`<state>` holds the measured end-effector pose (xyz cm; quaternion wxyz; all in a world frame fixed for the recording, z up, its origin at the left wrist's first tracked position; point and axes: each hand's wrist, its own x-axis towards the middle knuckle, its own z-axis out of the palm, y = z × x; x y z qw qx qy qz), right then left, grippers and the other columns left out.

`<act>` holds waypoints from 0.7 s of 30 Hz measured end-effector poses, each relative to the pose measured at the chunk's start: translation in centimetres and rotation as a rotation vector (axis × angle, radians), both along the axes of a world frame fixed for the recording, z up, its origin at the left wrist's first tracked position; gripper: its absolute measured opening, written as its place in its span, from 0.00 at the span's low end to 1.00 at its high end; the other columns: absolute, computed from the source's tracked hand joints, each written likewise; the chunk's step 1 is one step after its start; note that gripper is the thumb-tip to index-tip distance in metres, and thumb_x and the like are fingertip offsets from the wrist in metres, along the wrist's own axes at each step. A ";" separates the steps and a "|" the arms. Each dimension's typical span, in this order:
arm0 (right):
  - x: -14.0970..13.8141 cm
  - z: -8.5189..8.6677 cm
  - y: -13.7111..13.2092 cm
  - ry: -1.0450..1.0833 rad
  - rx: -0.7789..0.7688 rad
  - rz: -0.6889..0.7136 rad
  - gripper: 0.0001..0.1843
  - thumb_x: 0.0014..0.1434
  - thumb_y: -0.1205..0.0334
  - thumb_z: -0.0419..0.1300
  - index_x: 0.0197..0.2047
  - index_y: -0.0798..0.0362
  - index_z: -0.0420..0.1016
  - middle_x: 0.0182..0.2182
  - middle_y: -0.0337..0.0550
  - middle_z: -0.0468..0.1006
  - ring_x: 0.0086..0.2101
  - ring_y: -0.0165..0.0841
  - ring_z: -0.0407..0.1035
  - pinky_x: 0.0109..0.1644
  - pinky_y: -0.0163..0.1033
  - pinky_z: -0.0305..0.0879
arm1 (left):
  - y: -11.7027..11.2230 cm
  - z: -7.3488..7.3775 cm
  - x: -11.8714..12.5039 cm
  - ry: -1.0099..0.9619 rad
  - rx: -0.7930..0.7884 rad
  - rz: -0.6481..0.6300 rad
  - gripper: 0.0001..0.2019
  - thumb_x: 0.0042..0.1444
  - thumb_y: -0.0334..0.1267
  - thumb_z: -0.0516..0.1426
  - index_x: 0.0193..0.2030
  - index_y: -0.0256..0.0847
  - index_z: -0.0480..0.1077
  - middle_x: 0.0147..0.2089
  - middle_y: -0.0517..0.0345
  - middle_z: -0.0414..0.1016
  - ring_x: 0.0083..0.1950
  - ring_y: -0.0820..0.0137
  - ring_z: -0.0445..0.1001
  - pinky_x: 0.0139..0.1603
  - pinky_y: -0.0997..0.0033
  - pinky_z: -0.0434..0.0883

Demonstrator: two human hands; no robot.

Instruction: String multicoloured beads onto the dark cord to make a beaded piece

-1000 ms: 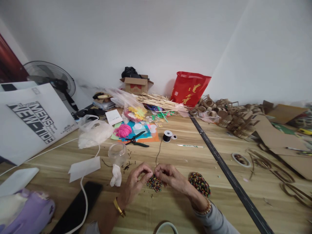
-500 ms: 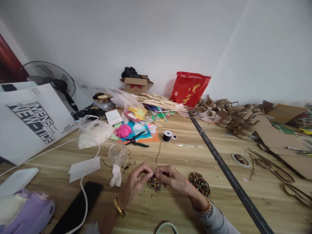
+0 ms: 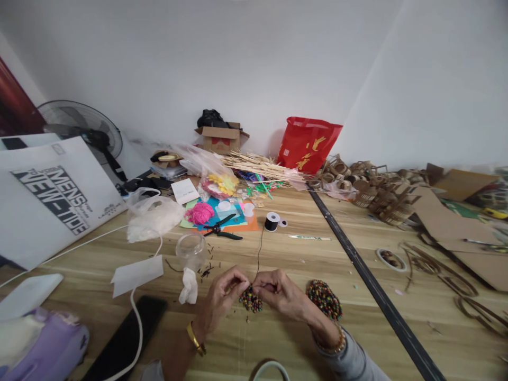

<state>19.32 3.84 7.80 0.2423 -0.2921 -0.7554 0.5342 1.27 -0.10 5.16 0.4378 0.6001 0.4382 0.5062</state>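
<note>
My left hand (image 3: pixel 227 292) is closed in a pinch above a small pile of colourful beads (image 3: pixel 251 300); what lies between its fingertips is too small to name. Opposite it, my right hand (image 3: pixel 278 290) pinches a thin black cord (image 3: pixel 260 253), with fingertips close to those of the left. That cord runs back over the table to a black spool (image 3: pixel 272 221). To the right of my right hand lies a coiled heap of strung beads (image 3: pixel 324 300). A few loose beads sit just in front of the pile.
Left of my hands are a clear plastic jar (image 3: pixel 191 251), a crumpled white tissue (image 3: pixel 189 286) and small dark bits. Black pruning shears (image 3: pixel 223 231) rest near pink yarn (image 3: pixel 200 213). A roll of tape (image 3: pixel 391 260) lies right; a green ring-shaped rim (image 3: pixel 271 365) shows at the front edge.
My right hand has shifted very slightly, and its fingers look a little more bent. The cord's slack has moved a bit to the right. The beads look the same.
</note>
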 end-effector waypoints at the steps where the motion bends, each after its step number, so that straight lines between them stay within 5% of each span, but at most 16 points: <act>1: 0.0 0.1 0.0 -0.003 0.029 -0.005 0.17 0.62 0.54 0.55 0.26 0.56 0.68 0.19 0.33 0.57 0.21 0.24 0.49 0.23 0.30 0.45 | 0.0 0.1 0.0 -0.011 -0.009 0.003 0.09 0.58 0.40 0.56 0.28 0.39 0.68 0.29 0.59 0.69 0.34 0.68 0.66 0.36 0.72 0.63; 10: 0.2 -0.1 1.0 -0.106 0.245 -0.041 0.18 0.65 0.55 0.52 0.28 0.56 0.72 0.23 0.37 0.68 0.25 0.27 0.60 0.29 0.32 0.54 | 0.4 0.6 -0.3 -0.094 -0.081 0.081 0.10 0.54 0.43 0.58 0.27 0.38 0.69 0.28 0.60 0.68 0.32 0.69 0.66 0.35 0.72 0.65; 14: -0.1 -0.9 1.3 0.022 0.071 -0.173 0.21 0.62 0.47 0.56 0.28 0.56 0.71 0.24 0.39 0.69 0.22 0.26 0.62 0.25 0.31 0.57 | 0.5 0.4 -0.2 -0.129 -0.127 0.053 0.12 0.53 0.45 0.59 0.27 0.38 0.69 0.25 0.61 0.68 0.30 0.69 0.67 0.33 0.71 0.65; 21: -0.9 -1.3 1.0 0.313 -0.236 -0.205 0.22 0.54 0.44 0.62 0.26 0.57 0.70 0.26 0.42 0.74 0.20 0.25 0.65 0.21 0.28 0.61 | 0.5 0.0 0.1 -0.163 -0.160 0.011 0.14 0.52 0.46 0.60 0.26 0.38 0.68 0.23 0.63 0.66 0.26 0.72 0.64 0.29 0.73 0.62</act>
